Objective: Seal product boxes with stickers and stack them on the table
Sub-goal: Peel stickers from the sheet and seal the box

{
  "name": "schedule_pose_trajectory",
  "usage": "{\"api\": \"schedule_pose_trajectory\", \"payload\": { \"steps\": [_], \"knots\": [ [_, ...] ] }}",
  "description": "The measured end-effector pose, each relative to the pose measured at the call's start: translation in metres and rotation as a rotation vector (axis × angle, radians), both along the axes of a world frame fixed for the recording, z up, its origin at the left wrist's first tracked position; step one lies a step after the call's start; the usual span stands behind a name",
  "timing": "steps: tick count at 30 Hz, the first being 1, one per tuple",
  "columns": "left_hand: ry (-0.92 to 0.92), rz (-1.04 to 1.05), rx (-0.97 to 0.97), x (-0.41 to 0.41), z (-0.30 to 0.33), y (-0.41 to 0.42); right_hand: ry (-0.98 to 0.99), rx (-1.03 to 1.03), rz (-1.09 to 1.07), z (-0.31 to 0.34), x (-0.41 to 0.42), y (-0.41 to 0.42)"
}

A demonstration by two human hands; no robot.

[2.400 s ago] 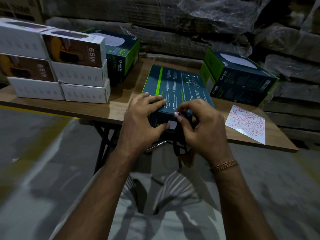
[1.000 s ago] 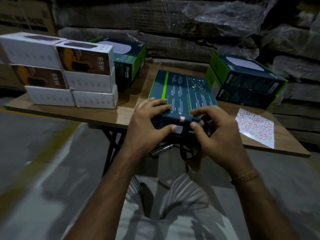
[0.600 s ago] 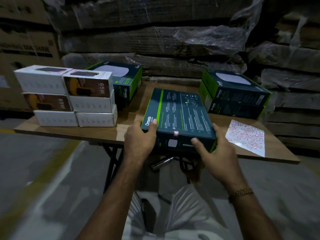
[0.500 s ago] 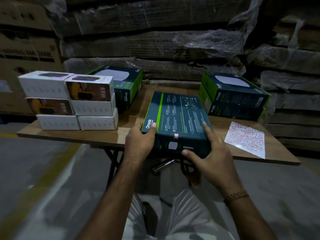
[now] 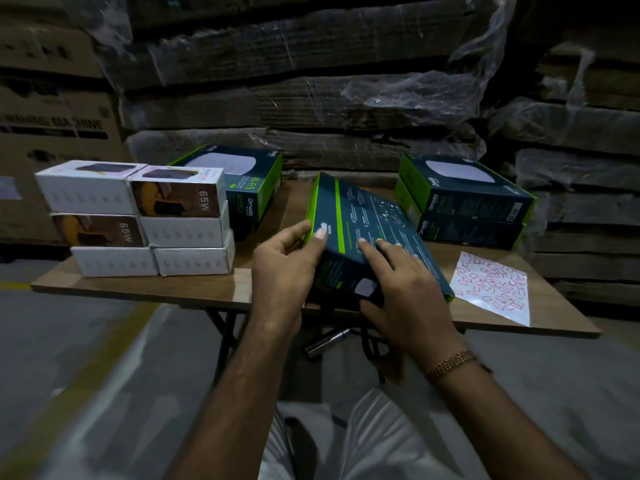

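Note:
A flat dark teal box with green stripes (image 5: pixel 367 223) is tilted above the middle of the wooden table (image 5: pixel 214 289), its left edge raised. My left hand (image 5: pixel 287 261) grips its near left corner, thumb on top. My right hand (image 5: pixel 405 289) holds the near edge, fingers on the top face and thumb under the front side by a white label. A sticker sheet with small red stickers (image 5: pixel 491 285) lies on the table to the right.
Several white and brown "65W" boxes (image 5: pixel 138 220) are stacked at the left. A teal box (image 5: pixel 249 185) stands behind them. Two teal boxes (image 5: pixel 467 206) are stacked at the back right. Wrapped cardboard stacks (image 5: pixel 311 98) rise behind the table.
A small sticker was pressed over the box's front edge. Then both hands took the box by its near corners, and it now tilts and turns, left side lifting.

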State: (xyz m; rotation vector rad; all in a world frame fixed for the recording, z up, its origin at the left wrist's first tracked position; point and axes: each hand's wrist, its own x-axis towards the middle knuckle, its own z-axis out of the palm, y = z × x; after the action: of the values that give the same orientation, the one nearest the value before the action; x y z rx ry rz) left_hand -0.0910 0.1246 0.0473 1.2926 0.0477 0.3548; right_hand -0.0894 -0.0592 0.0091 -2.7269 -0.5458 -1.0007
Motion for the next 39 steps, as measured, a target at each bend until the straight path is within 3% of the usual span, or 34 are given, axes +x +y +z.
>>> {"api": "schedule_pose_trajectory", "payload": {
  "steps": [4, 8, 13, 16, 21, 24, 30, 36, 39],
  "knots": [
    [-0.147, 0.053, 0.009, -0.004, 0.017, -0.01, -0.172, 0.269, 0.107, 0.009, -0.001, -0.005],
    [-0.18, -0.077, 0.038, -0.002, 0.027, -0.028, -0.242, 0.489, 0.105, 0.032, -0.008, 0.006],
    [-0.012, -0.17, 0.119, 0.02, 0.016, -0.057, -0.288, 0.885, 0.134, 0.062, -0.012, 0.019],
    [0.193, -0.144, -0.017, 0.038, 0.019, -0.075, -0.239, 1.228, 0.157, 0.08, -0.001, 0.017],
    [0.083, -0.112, -0.241, 0.064, 0.03, -0.097, -0.106, 1.639, 0.171, 0.095, 0.036, -0.009],
    [0.106, -0.078, -0.204, 0.076, 0.039, -0.106, -0.022, 1.647, 0.145, 0.101, 0.052, -0.033],
    [0.029, -0.12, -0.222, 0.106, 0.068, -0.128, -0.013, 1.402, 0.149, 0.114, 0.068, -0.095],
    [0.069, -0.198, -0.023, 0.154, 0.116, -0.147, 0.0, 1.4, 0.159, 0.128, 0.095, -0.147],
    [0.091, -0.252, 0.005, 0.188, 0.136, -0.156, -0.007, 1.283, 0.104, 0.142, 0.107, -0.171]
  ]
}}
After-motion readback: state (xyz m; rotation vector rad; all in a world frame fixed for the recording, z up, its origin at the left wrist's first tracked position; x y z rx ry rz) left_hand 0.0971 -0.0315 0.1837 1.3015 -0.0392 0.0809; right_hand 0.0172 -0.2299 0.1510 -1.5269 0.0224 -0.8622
